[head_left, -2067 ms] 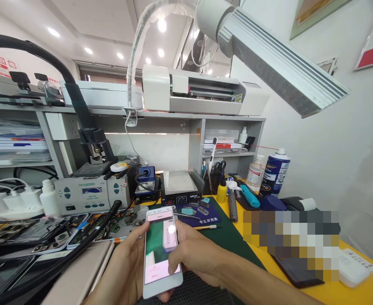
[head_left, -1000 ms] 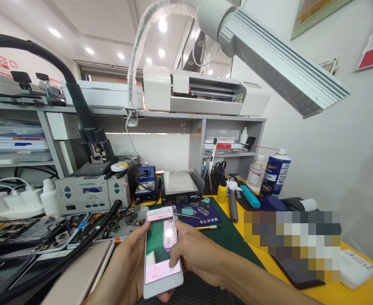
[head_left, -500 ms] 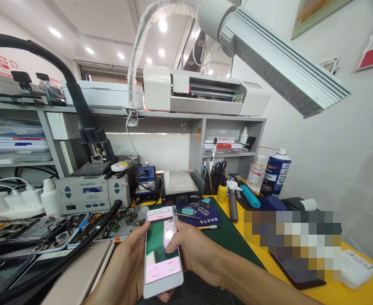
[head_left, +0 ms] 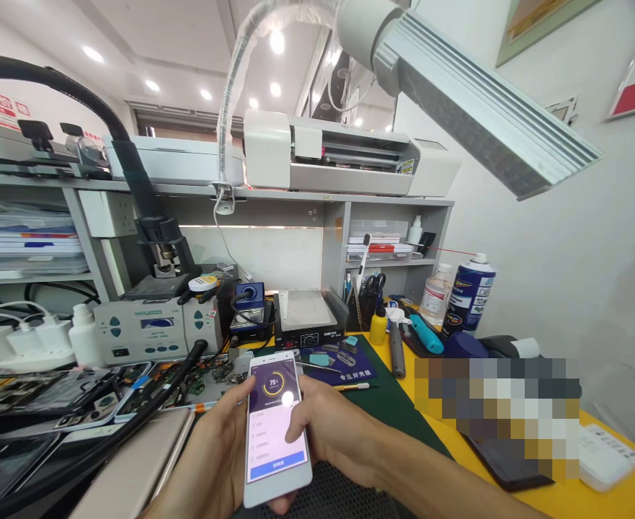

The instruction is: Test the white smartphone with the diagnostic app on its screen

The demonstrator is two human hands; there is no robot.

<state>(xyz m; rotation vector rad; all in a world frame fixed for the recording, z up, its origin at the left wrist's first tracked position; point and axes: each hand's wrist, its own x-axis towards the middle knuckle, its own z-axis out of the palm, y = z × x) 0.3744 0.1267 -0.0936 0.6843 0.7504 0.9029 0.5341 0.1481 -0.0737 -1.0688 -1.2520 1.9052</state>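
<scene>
A white smartphone (head_left: pixel 274 436) is held upright between both hands, above the front of the bench. Its lit screen shows a dark upper part with a yellow ring reading 75, a list of lines and a blue button near the bottom. My left hand (head_left: pixel 225 432) grips the phone's left edge, thumb along the side. My right hand (head_left: pixel 333 425) wraps the right edge, its thumb over the screen's right part. Fingertips show below the phone; the other fingers are hidden behind it.
Opened phones and circuit boards (head_left: pixel 73 404) lie at left, crossed by a black hose (head_left: pixel 149 404). Behind stand a grey hot-air station (head_left: pixel 155 335) and a heating plate (head_left: pixel 309 313). Loose blades (head_left: pixel 349 358) and a brush (head_left: pixel 352 387) lie ahead. A blue spray can (head_left: pixel 468 295) stands right; a lamp (head_left: pixel 479 101) hangs overhead.
The phone's screen has switched from a green picture with pink panels to a page with a yellow ring, a list and a blue button. My right thumb has shifted slightly; both hands keep their grip.
</scene>
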